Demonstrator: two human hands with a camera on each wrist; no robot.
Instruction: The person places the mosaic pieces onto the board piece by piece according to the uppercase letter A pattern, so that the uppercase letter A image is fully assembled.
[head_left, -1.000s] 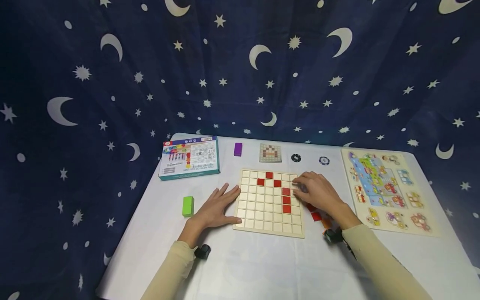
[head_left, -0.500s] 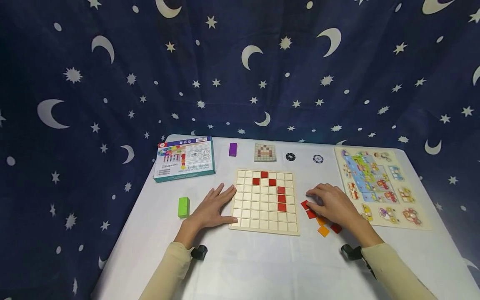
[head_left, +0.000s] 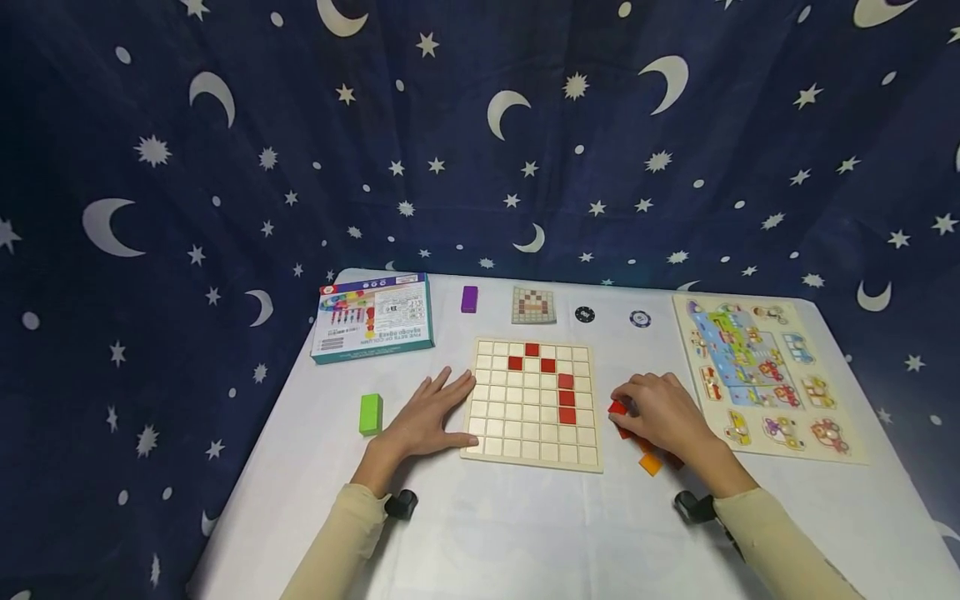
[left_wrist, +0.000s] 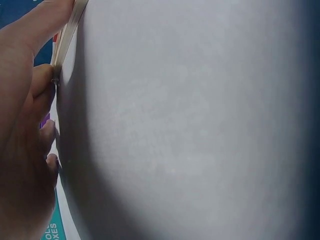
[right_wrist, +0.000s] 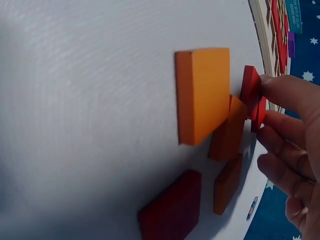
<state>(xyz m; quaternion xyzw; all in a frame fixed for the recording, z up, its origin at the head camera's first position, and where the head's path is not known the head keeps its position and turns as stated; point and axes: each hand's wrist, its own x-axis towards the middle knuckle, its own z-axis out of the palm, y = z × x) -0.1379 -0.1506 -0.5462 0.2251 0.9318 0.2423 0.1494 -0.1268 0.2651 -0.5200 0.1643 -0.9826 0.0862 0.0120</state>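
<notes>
A pale wooden grid board [head_left: 521,422] lies mid-table, with several red square tiles in its cells, such as the red tile [head_left: 567,415]. My left hand [head_left: 418,423] is spread flat along the board's left edge, thumb at the lower corner; in the left wrist view its fingers [left_wrist: 42,100] meet the board's side. To the right of the board, my right hand [head_left: 663,414] pinches a red tile [right_wrist: 249,89] between thumb and curled fingers. A second red tile lies right by the fingertips. Orange tiles [right_wrist: 210,90] and a dark red tile [right_wrist: 172,207] lie under that hand.
A pattern card [head_left: 534,306] stands behind the board, with a black chip [head_left: 585,314] and a blue-white chip [head_left: 640,319] beside it. A picture puzzle [head_left: 780,433] lies right. Leftward are a box [head_left: 375,321], a purple block [head_left: 469,299] and a green block [head_left: 371,414].
My right hand has moved from the board's right edge to the loose tiles and closed its fingertips on a red one. My left hand has stayed at the board.
</notes>
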